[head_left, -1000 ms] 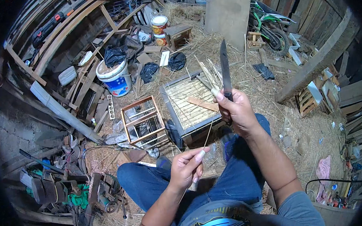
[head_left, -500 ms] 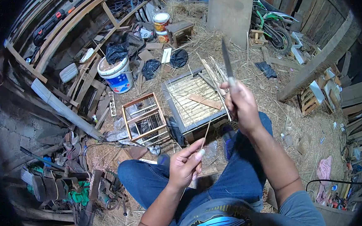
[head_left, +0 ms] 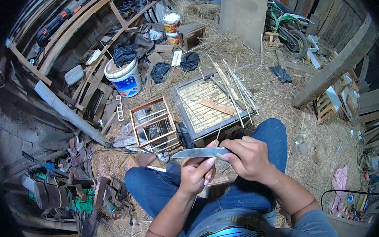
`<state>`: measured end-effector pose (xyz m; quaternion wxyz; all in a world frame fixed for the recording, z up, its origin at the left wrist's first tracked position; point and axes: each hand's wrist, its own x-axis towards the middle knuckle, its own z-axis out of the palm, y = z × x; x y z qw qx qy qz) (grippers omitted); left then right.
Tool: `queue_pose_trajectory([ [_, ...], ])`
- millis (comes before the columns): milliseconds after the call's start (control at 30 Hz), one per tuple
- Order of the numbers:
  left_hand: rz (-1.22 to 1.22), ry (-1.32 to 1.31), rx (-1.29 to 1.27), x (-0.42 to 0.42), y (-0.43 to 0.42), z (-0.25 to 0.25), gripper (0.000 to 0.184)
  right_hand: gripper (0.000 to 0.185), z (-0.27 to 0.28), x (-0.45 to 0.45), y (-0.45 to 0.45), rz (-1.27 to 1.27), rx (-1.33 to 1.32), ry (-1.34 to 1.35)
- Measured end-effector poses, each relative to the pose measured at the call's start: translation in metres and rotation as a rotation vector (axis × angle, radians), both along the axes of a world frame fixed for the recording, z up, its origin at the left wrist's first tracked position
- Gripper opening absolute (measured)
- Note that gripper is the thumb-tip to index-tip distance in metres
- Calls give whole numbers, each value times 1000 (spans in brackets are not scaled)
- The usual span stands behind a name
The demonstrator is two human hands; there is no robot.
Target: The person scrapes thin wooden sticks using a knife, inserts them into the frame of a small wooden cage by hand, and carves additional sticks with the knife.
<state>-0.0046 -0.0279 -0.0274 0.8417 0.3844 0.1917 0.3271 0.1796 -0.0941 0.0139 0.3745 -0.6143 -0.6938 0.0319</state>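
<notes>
1. two bare hands meet above the lap; the knife (head_left: 196, 153) lies level between them, tip toward the person's left, likely turned crosswise so the blade can bear on the thin strip (head_left: 219, 132).
2. the strip slants up and away from the left hand (head_left: 195, 174) toward the low worktop (head_left: 183, 113), probably pinched near the blade for steadiness.
3. the right hand (head_left: 250, 156) is curled firmly around the knife's handle, with the thumb near the base of the blade.
4. the left hand is nearly closed, thumb and forefinger pinching the strip by the blade; whether edge and strip touch is hard to tell.
5. on the worktop lie a flat piece of wood (head_left: 216, 106) and a bundle of sticks (head_left: 225, 82), perhaps for easy reach; a small wooden frame (head_left: 150, 121) stands just beside it.
</notes>
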Motion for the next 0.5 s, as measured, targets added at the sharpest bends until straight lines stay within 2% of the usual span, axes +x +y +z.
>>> queue_pose_trajectory([
  [167, -91, -134, 47, -4, 4, -10, 42, 17, -3, 13, 10, -65, 81, 1],
  [233, 40, 44, 25, 0, -2, 5, 34, 17, -1, 20, 14, -125, 143, 10],
  [333, -45, -26, 14, -2, 3, 3, 36, 16, 2, 11, 7, 1, 56, -38],
  [367, 17, 16, -24, 0, -1, 5, 35, 16, 5, 5, 5, 15, 10, -40],
  [500, -30, -6, 16, -4, 7, -7, 34, 17, -1, 14, 13, -55, 79, 7],
])
